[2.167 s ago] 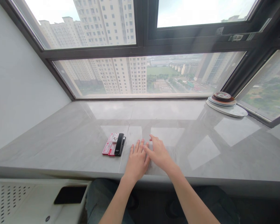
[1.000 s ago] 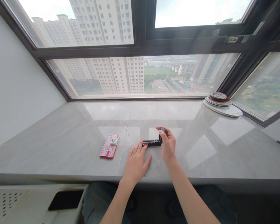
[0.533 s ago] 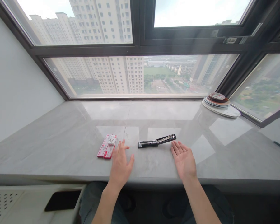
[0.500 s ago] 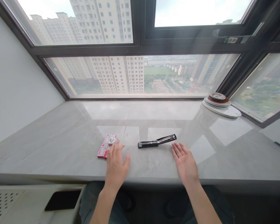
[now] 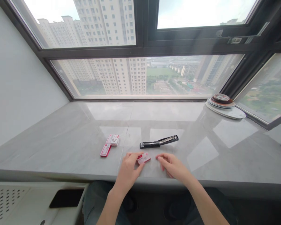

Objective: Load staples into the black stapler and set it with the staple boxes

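Observation:
My left hand [image 5: 129, 167] grips a small red-and-white staple box [image 5: 144, 158] between thumb and fingers, close above or on the worktop near its front edge. To its right, my right hand [image 5: 172, 166] has its fingers curled in and the thumb against the index finger, apart from the box; nothing shows in it. Behind both hands lies a black stapler [image 5: 159, 142], its top arm swung open to the right with the metal channel showing. Left of my left hand, similar staple boxes [image 5: 105, 150] lie against each other.
A stack of plates [image 5: 224, 107] stands in the back right corner of the grey marbled worktop [image 5: 61, 140]. Windows with dark frames rise behind it. Below the front edge at left is a white perforated unit [image 5: 25, 209] with a dark recess.
My left hand has taken one staple box from the group and carried it right. My right hand has come left and curled from its palm-up, open pose. The stapler stays put.

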Available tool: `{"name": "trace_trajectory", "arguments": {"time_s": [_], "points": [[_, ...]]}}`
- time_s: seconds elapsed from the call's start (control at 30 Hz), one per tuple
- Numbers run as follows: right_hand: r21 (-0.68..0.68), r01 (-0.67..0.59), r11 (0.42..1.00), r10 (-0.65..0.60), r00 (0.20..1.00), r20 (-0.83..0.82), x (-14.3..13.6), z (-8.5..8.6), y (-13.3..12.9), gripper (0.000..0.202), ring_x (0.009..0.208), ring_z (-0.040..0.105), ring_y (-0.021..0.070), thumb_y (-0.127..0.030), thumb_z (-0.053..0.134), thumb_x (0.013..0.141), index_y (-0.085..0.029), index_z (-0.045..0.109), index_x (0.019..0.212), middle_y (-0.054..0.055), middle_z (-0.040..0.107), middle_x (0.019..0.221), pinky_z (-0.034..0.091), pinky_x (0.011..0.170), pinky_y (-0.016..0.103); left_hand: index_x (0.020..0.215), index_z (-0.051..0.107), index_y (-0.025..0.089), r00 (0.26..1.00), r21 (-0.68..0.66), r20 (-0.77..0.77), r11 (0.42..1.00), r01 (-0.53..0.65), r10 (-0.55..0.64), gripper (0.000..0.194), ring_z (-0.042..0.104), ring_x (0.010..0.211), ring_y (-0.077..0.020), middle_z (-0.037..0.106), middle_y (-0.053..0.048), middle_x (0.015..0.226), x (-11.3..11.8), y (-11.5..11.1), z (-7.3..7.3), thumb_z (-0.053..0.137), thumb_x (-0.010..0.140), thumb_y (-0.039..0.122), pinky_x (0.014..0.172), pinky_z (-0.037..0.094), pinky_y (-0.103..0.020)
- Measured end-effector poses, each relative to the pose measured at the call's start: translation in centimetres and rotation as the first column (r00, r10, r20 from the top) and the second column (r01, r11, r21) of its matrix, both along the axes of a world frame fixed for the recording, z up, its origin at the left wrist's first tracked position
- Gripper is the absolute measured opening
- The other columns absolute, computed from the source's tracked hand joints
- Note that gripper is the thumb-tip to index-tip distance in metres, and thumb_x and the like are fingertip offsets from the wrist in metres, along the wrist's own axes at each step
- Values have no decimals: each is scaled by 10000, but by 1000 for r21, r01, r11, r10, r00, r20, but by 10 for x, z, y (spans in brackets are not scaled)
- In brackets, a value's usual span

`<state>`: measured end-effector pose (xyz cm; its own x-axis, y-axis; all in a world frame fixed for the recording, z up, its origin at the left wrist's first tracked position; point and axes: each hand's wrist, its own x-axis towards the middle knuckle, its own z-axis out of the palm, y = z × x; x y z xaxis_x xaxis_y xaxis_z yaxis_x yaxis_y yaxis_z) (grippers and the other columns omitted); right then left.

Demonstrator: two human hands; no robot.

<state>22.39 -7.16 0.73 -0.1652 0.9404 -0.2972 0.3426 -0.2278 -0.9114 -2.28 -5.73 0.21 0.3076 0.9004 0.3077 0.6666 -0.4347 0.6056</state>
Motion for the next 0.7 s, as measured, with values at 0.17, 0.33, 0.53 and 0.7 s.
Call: {"name": "trace_trajectory", "arguments": {"time_s": [0.17, 0.33, 0.53, 0.7], "points": [[-23, -21, 1000, 21, 1000, -15, 11, 1, 18, 502, 437, 335, 79, -654, 548, 915, -170, 615, 797, -55, 474, 504, 215, 443, 224, 1400, 579, 334, 986, -66, 86, 986, 151, -145, 587, 619, 1110, -235, 695, -36, 1165, 40, 15, 5, 749, 843, 261, 1045, 486, -420], [-2, 33, 999, -33, 990, 136, 47, 3, 17, 483, 459, 368, 98, -642, 546, 911, -178, 622, 803, -47, 507, 516, 235, 481, 237, 1332, 624, 318, 982, -76, 104, 983, 164, -156, 492, 615, 1118, -246, 711, -21, 1158, 39, 21, 9, 739, 856, 263, 1041, 484, -429], [322, -39, 946, -141, 844, 517, 39, 28, 20, 270, 572, 531, 155, -473, 606, 908, -230, 723, 895, -15, 605, 601, 295, 553, 263, 1411, 563, 312, 984, -80, 119, 986, 143, -133, 583, 606, 1157, -251, 689, -35, 1218, 35, 20, 4, 729, 857, 243, 1059, 475, -432], [361, -385, 849, 13, 698, 716, -5, 43, 41, 148, 666, 605, 189, -250, 664, 828, -286, 785, 750, 25, 707, 696, 266, 592, 288, 1417, 559, 321, 983, -88, 135, 987, 138, -125, 618, 603, 1152, -255, 694, -33, 1202, 34, 22, 1, 748, 835, 238, 1051, 475, -433]]}}
